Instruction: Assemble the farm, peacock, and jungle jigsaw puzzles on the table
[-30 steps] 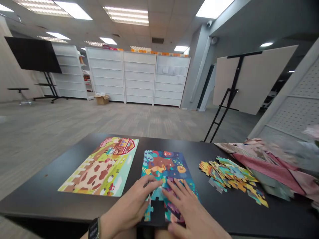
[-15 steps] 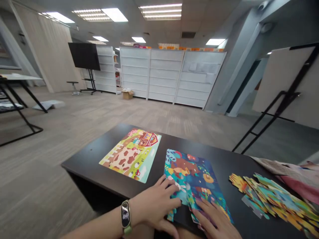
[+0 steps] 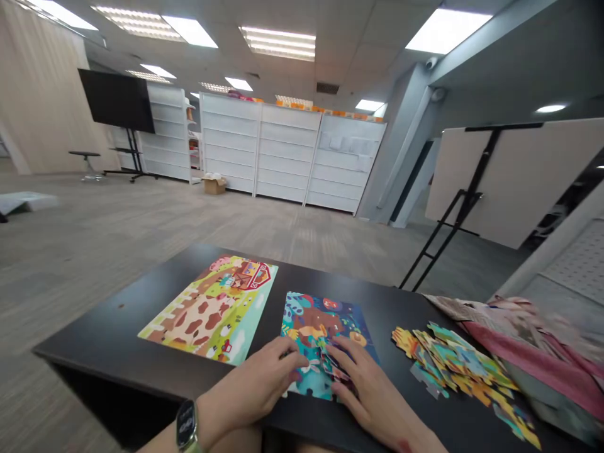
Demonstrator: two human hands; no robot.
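The left hand (image 3: 252,390), with a black-faced smartwatch (image 3: 187,425) on its wrist, lies on the near edge of a blue-and-teal cardboard jungle jigsaw (image 3: 318,321), which sits flat on the black counter (image 3: 141,302) just in front of the person. Its fingers (image 3: 293,361) are extended and relaxed, resting on the puzzle, not clenched. The right hand (image 3: 372,396) lies on the same jigsaw, its fingers (image 3: 346,360) spread over a small buckled cluster of raised jigsaw pieces (image 3: 333,366). Those pieces stand up between the two hands; whether the right fingers are gripping them, I cannot tell.

To the left, well clear of the hands, lies a rectangular green-and-cream farm puzzle board (image 3: 207,308) with a red barn and a brown-spotted cow. To the right, a loose heap of multicoloured jigsaw pieces (image 3: 448,365) lies on the counter, just beside a crumpled pink-and-patterned cloth (image 3: 514,333).

Beyond the counter, across a grey carpet (image 3: 189,226), stand white shelving units (image 3: 287,151), a small cardboard box (image 3: 214,185), a black wall screen on a stand (image 3: 109,91) and a large cream board on a black easel (image 3: 486,176).
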